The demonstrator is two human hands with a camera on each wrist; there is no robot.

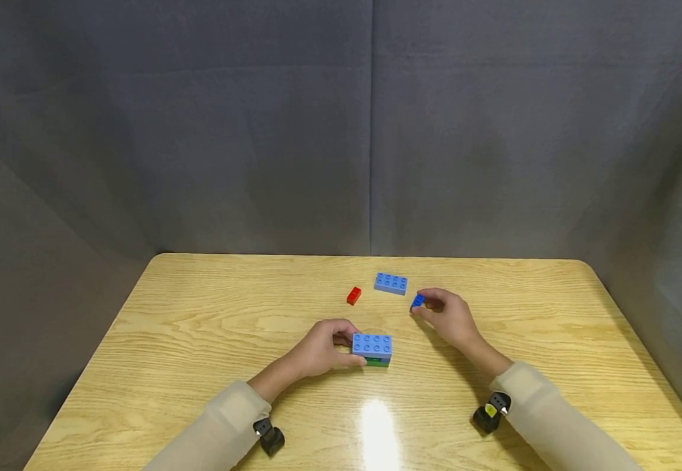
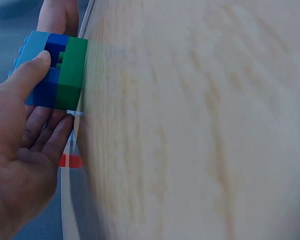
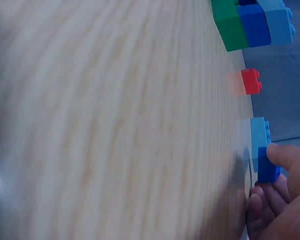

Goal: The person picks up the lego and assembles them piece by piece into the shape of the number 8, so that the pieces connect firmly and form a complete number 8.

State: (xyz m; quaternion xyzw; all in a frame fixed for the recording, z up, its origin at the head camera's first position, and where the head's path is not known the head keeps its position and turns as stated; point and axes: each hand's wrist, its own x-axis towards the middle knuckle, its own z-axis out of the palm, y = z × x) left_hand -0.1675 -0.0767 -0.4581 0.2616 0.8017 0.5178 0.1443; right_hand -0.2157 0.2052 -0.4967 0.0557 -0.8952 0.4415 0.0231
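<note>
My left hand [image 1: 323,348] grips the left end of a small stack of building bricks, thumb at the front and fingers behind. On top of the stack is a light blue brick [image 1: 372,343]; dark blue bricks [image 2: 46,88] with a gap between them form the middle layer, over a green brick [image 2: 72,75]. To the right, my right hand [image 1: 451,318] pinches a small dark blue brick [image 1: 417,301] between thumb and fingers. Beside that brick, farther back, lies a loose light blue brick [image 1: 390,283]. A small red brick [image 1: 354,296] lies behind the stack.
The wooden table [image 1: 199,314] has rounded far corners. Grey cloth [image 1: 293,163] hangs behind it and at both sides. Both wrists wear small black cameras, one of them the left wrist camera [image 1: 270,437]. Light glares off the table's near middle.
</note>
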